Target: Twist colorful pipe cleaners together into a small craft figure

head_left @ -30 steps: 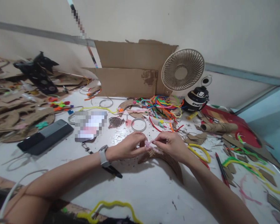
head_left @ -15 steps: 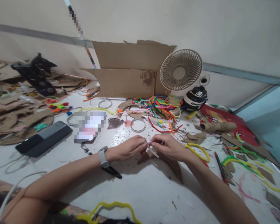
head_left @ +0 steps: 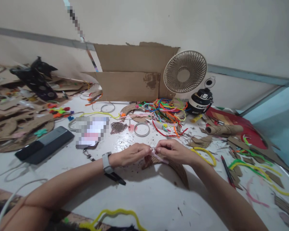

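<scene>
Both of my hands meet at the middle of the white table. My left hand is closed, its fingertips pinching a pale pink pipe cleaner. Opposite it, my right hand pinches the same pipe cleaner, fingertips almost touching the left ones. The pipe cleaner's free end slants down to the right. Beneath the hands lies a curved piece of brown corrugated cardboard, partly covered by them. A grey watch is on my left wrist.
Behind the hands are a metal ring, a pile of coloured pipe cleaners and a fan. On the left lie a phone and cardboard scraps. A red-and-black pen and yellow pipe cleaners lie at right.
The fingers have shifted slightly around the pink pipe cleaner, and its free end now points further right. My left fingers look straighter than before. The cardboard piece stays in place.
</scene>
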A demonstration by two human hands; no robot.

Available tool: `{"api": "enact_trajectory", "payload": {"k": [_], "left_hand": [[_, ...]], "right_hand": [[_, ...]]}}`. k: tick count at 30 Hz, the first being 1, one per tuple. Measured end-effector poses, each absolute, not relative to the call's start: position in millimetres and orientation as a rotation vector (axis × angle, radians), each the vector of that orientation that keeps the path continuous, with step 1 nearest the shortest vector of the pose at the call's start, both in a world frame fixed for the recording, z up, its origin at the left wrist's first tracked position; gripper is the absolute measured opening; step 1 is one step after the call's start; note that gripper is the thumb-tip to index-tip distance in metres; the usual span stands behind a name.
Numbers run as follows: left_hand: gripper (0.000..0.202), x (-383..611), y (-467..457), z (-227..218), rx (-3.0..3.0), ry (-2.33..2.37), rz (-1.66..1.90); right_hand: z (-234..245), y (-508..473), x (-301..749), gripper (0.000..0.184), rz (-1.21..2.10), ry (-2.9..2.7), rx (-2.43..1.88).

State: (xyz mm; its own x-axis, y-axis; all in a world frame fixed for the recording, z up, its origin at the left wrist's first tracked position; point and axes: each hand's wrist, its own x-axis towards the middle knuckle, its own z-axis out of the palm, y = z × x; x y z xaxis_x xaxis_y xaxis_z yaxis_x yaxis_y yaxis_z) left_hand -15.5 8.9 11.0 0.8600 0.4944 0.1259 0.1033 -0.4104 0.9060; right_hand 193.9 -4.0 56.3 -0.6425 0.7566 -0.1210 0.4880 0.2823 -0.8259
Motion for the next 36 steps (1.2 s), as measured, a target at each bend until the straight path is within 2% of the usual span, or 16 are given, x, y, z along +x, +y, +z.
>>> {"api": "enact_trajectory", "payload": {"k": [6,12,23,31,36], "left_hand": [[0.038,-16,10,10,2.07,0.528,0.53],[0.035,-15,9,8,1.978,0.559,0.55],[0.037,-13,7,5,1.781,0.545,0.594],[0.036,-13,10,11,2.051,0.597,0.576],[0.028,-10,10,9,2.281,0.579,0.616]], "right_hand": [[57,-4,194,0.027,1.343,-2.232,-1.142],[55,-6,191,0.033,1.479,-2.277,-1.09],[40,-7,182,0.029,1.173,-2.215,-1.152],[42,-9,181,0.025,1.093,-2.229,-1.202],[43,-9,182,0.023,0.955,-2.369,-1.189]]}}
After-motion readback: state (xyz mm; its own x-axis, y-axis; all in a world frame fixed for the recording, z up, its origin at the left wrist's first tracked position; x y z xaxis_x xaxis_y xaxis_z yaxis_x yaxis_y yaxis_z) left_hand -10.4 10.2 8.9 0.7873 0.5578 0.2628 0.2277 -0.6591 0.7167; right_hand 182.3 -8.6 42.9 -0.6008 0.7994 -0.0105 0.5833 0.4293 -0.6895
